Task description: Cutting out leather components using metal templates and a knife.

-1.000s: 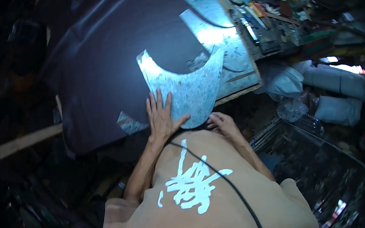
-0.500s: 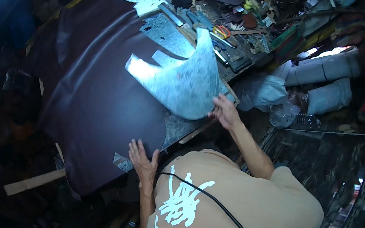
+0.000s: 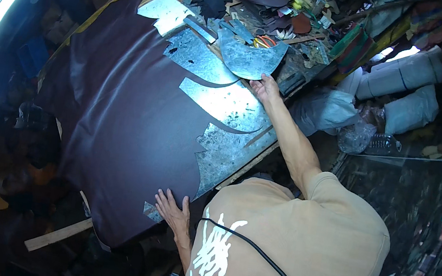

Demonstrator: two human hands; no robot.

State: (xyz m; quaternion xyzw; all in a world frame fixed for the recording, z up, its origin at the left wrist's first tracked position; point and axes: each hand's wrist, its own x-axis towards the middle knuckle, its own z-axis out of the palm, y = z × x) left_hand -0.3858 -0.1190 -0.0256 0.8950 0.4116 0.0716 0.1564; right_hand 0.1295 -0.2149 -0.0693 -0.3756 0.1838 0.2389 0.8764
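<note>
A large dark brown leather sheet (image 3: 127, 119) drapes over the table, with cut-out curves along its right side. At its near edge my left hand (image 3: 173, 213) lies with fingers spread, beside a small bare patch of the grey tabletop. My right hand (image 3: 266, 89), arm stretched forward, pinches the near edge of a curved grey template (image 3: 252, 57). The template's far part lies over or just above the tools; contact with them cannot be made out. Mottled grey tabletop (image 3: 223, 161) shows through the cut-outs.
Orange-handled scissors (image 3: 265, 41), a long blade-like tool (image 3: 199, 29) and leather scraps (image 3: 211, 5) crowd the table's far end. White rolls (image 3: 402, 76) and a clear plastic bottle (image 3: 384, 143) lie to the right. A wooden strip (image 3: 58, 233) juts out at lower left.
My right hand has carried the curved template away from me, off the leather's cut-out edge toward the tools. My left hand stays on the leather's near edge.
</note>
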